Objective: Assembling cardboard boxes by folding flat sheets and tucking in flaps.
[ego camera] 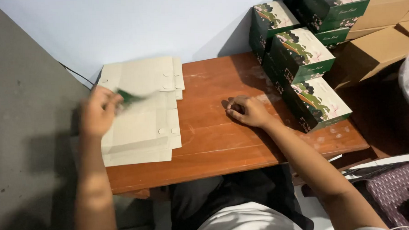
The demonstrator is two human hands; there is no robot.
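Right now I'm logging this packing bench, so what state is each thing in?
Flat cardboard sheets: unfolded, stacked at the table's left end.
Green boxes: folded up, closed, piled at the right end.
Brown cartons: closed, stacked behind the green boxes.
Left hand: blurred, on the top sheet's edge.
Right hand: curled, resting on the wooden table.

The left hand (97,112) grips a blurred green piece (130,97) over flat cardboard blanks (143,124), while the right hand (247,110) rests curled on the table (223,141) near green boxes (315,102).
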